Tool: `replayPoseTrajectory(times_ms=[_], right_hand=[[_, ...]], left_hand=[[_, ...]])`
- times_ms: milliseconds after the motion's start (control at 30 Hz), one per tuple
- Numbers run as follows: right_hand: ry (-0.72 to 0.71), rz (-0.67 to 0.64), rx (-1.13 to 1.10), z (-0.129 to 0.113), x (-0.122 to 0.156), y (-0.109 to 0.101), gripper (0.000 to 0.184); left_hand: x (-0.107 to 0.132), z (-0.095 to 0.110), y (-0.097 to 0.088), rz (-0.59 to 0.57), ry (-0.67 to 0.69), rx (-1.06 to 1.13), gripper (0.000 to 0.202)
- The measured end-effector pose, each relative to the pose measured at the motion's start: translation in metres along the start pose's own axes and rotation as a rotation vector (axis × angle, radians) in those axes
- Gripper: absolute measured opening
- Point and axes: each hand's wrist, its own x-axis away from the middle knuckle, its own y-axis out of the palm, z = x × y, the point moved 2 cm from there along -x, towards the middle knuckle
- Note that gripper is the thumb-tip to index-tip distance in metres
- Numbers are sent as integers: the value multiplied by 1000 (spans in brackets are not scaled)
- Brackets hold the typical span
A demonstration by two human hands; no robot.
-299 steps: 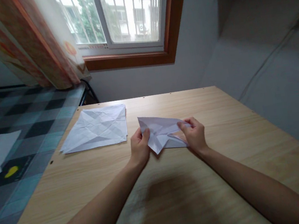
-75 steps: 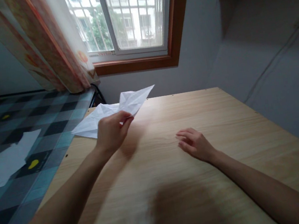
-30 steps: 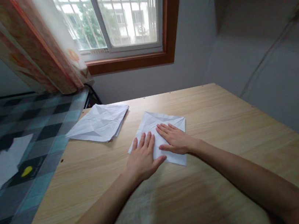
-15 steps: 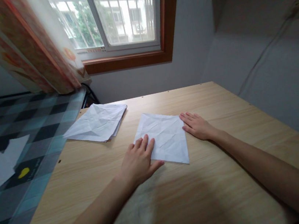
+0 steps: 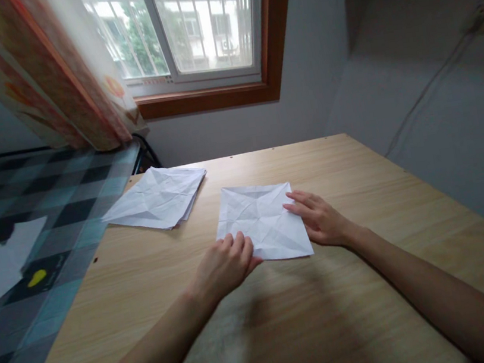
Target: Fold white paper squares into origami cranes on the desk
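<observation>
A square sheet of white paper (image 5: 263,220) with crossing crease lines lies in front of me on the wooden table (image 5: 152,314). At its lower left corner my left hand (image 5: 228,261) is closed, fingers curled over the edge and the thumb along the near side. My right hand (image 5: 319,216) grips the right edge, its fingertips on top of the paper and the thumb low beside the edge, partly hidden. Further left, a stack of creased white papers (image 5: 158,199) rests near the table's far left corner, touched by neither hand.
A bed with a checked cover (image 5: 76,192) adjoins the table on the left, with loose white paper (image 5: 0,269) on it. A curtain (image 5: 74,79) hangs beside the window (image 5: 206,24). A grey wall (image 5: 451,134) with a cable borders the right side.
The paper has turned slightly, its near edge now running almost level. My left fingers have curled in over its corner. My right hand has moved from lying flat to gripping the right edge.
</observation>
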Motion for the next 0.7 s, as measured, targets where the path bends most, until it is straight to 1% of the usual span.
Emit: replayPoseTrajectory(times_ms=[67,133,200,267,367,467,567,633,700], right_hand=[[-45,-5,45,-6,-5,2,52],[-71,-49,35,-8,-9,5,47],[-75,-94,-10,-7,-10,7,45],[-72,-101,-70,-4,-9,8,43],[-64,-45,-155,2,-6,7,38],[-44,25,-199,3,-5,6,29],[29,62,-255,0,-6,4,22],[146,89,-293,-1,-7,2,20],[287,101,-312,-1,-7,1,24]], left_hand=[[1,-2,-1,48,7,36,47],[2,-6,-1,93,12,97,48],[4,-14,-1,139,23,213,54],[7,-25,0,187,42,389,66],[10,-43,4,225,31,666,83],[13,-53,7,196,-1,801,93],[17,-55,7,187,-21,836,95],[19,-55,7,224,-50,881,94],[21,-56,9,272,-84,978,95]])
